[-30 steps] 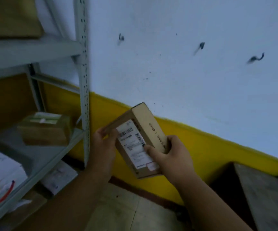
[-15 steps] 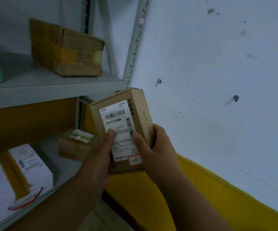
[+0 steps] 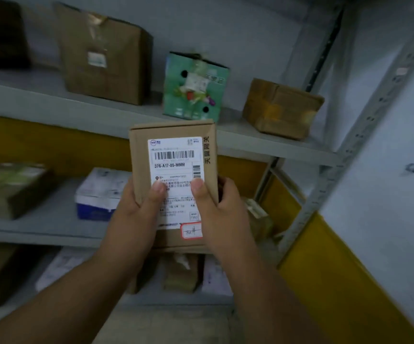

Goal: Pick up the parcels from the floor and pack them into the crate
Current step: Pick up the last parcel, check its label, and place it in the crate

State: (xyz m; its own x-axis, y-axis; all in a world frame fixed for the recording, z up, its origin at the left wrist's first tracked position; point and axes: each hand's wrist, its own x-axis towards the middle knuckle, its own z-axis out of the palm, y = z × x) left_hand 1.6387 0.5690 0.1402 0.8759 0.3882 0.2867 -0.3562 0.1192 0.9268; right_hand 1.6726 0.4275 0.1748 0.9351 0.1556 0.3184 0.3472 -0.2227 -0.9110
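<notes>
— Who holds the parcel (image 3: 173, 170)?
— Left hand (image 3: 136, 214) and right hand (image 3: 219, 212) grip its lower sides, thumbs pressed on the label (image 3: 176, 180).
— Behind it?
— Shelves (image 3: 275, 147) carrying a green box (image 3: 196, 88) and brown cartons (image 3: 281, 108), partly hidden.

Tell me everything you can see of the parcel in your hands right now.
The parcel is a small brown cardboard box, held upright before the shelves. A white shipping label with barcodes covers its front; a red-bordered sticker sits at the label's lower corner. The left hand and right hand grip its lower half, thumbs on the label.
</notes>
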